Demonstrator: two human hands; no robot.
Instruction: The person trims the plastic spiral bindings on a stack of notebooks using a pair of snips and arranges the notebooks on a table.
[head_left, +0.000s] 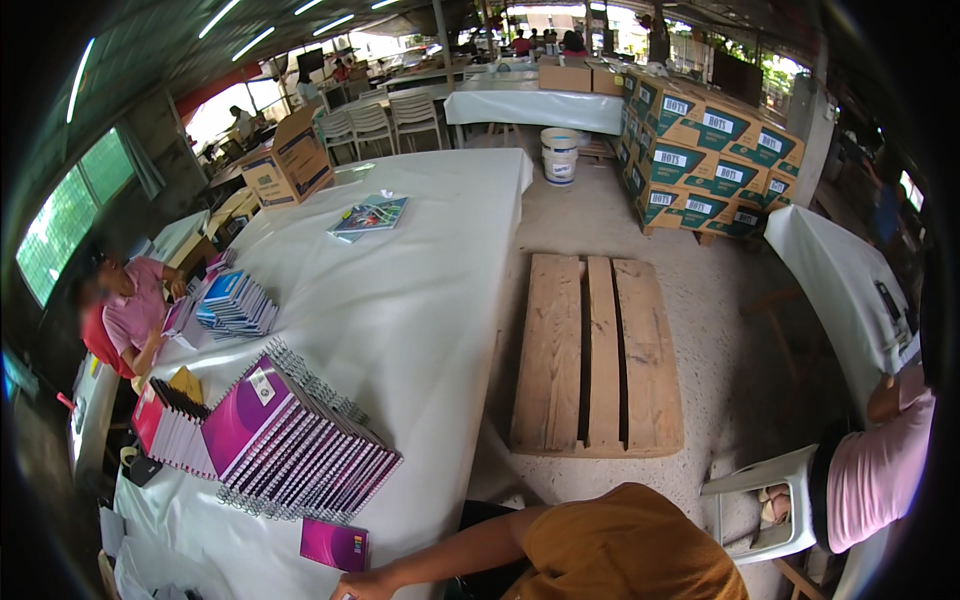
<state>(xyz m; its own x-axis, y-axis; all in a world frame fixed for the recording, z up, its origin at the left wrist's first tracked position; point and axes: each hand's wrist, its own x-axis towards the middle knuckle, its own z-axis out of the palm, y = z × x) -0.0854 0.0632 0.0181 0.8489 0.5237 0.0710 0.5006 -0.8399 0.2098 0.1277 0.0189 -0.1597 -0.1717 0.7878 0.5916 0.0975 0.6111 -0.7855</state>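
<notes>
The right hand (362, 586) is reaching over the near end of a white-covered table (400, 260); the lower edge of the view is cutting it off, so I cannot tell whether its fingers are spread or pinching anything. The left hand is falling outside the view, its state impossible to tell.

Just beyond the right hand, a small purple notebook (330, 543) is lying flat toward the table's near end, showing a little multicoloured printed block by one corner. Touching or just beside it, a leaning row of purple spiral notebooks (240, 430) is filling the middle of that end; the top cover is bearing a pale label with a dark round emblem.

By the table's left edge, blue-covered books (232, 298) are standing piled near a person in a pink shirt (140, 300). Toward the far left corner, an open brown carton (290, 170) is carrying dark printed panels.

Past the right edge, green-and-brown cartons (715, 150) are displaying white rectangular labels with bold dark capitals, and a white bucket (560, 170) is showing blue print, too small to read.
</notes>
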